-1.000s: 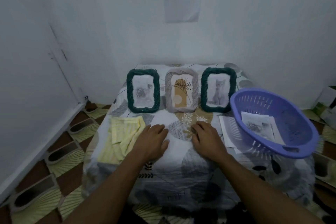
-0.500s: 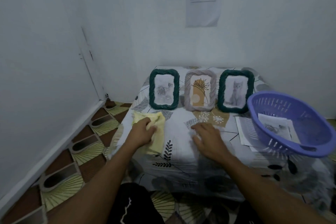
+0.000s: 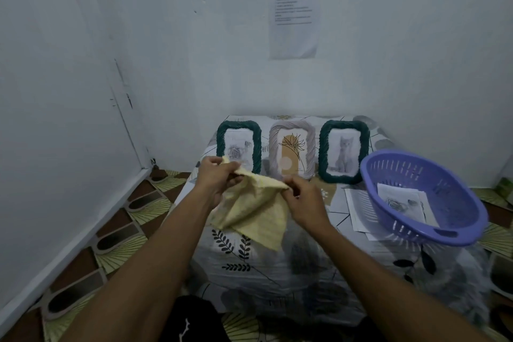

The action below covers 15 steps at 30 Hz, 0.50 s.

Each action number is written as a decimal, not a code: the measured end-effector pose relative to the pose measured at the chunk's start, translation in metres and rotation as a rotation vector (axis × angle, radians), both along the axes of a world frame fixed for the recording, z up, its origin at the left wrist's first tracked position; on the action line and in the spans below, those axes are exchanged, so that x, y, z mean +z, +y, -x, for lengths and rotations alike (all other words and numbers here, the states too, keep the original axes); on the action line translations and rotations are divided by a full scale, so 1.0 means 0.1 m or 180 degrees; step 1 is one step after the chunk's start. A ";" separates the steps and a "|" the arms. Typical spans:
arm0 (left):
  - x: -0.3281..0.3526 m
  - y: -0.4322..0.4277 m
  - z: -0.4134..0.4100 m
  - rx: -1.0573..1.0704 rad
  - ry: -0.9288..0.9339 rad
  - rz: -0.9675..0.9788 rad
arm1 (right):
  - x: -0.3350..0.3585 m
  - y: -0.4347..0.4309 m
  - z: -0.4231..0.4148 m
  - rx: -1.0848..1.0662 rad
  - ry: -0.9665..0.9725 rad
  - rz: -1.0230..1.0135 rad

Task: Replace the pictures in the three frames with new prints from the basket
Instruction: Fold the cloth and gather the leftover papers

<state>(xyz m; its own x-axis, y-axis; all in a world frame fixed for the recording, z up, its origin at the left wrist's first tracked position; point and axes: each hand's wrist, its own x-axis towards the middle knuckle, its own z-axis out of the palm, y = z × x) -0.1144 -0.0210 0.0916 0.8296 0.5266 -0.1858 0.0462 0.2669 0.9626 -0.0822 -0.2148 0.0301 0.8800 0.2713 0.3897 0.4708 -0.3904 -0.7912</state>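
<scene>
Now, before any swap, the left hand (image 3: 215,176) and right hand (image 3: 304,201) pinch the yellow cloth (image 3: 256,212) in their grip, likely to wipe the left green rope frame (image 3: 239,125) next.

Three frames (image 3: 292,151), one basket (image 3: 402,172), one cloth (image 3: 255,211)

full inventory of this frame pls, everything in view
left frame: 1, dark green, table's back, flower print
middle frame: 1, pale grey, between them
right frame: 1, dark green, cat print
basket: 1, purple, table's right side, tilted
prints: count unclear, white, in basket
papers: count unclear, white, under basket
cloth: 1, yellow, held in both hands
tablecloth: 1, white, leaf-patterned
wall sheet: 1, white, above frames
left hand: 1, grips cloth
right hand: 1, grips cloth
</scene>
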 end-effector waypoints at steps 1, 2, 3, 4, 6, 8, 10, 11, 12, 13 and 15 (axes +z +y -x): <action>-0.01 0.01 0.00 0.0103 -0.0094 0.0053 | 0.09 -0.05 -0.07 0.0033 0.0039 -0.0003; -0.03 0.00 -0.02 0.0175 -0.0197 -0.0038 | 0.19 -0.09 -0.14 0.0073 0.0053 0.0027; -0.06 -0.02 -0.02 0.0203 -0.0281 -0.0371 | 0.29 -0.13 -0.19 0.0124 0.0055 0.0088; -0.10 -0.05 -0.01 0.0158 -0.0355 -0.0919 | 0.38 -0.17 -0.25 0.0174 0.0038 0.0197; -0.15 -0.15 0.02 -0.0221 -0.0601 -0.2172 | 0.57 -0.23 -0.35 0.0264 -0.0086 0.0549; -0.20 -0.25 0.01 -0.0781 -0.0793 -0.3056 | 0.74 -0.27 -0.41 0.0412 -0.0175 0.0841; -0.22 -0.34 -0.03 -0.0914 -0.0892 -0.3496 | 0.87 -0.32 -0.45 0.0537 -0.0201 0.1020; -0.22 -0.39 -0.05 -0.0758 -0.0985 -0.3649 | 0.92 -0.34 -0.46 0.0543 -0.0220 0.1111; -0.22 -0.43 -0.06 -0.0524 -0.1089 -0.3779 | 0.96 -0.36 -0.46 0.0520 -0.0226 0.1178; -0.21 -0.47 -0.07 -0.0306 -0.1194 -0.3859 | 0.99 -0.38 -0.46 0.0489 -0.0213 0.1206; -0.19 -0.54 -0.05 -0.0096 -0.1377 -0.3883 | 1.03 -0.39 -0.47 0.0433 -0.0168 0.1226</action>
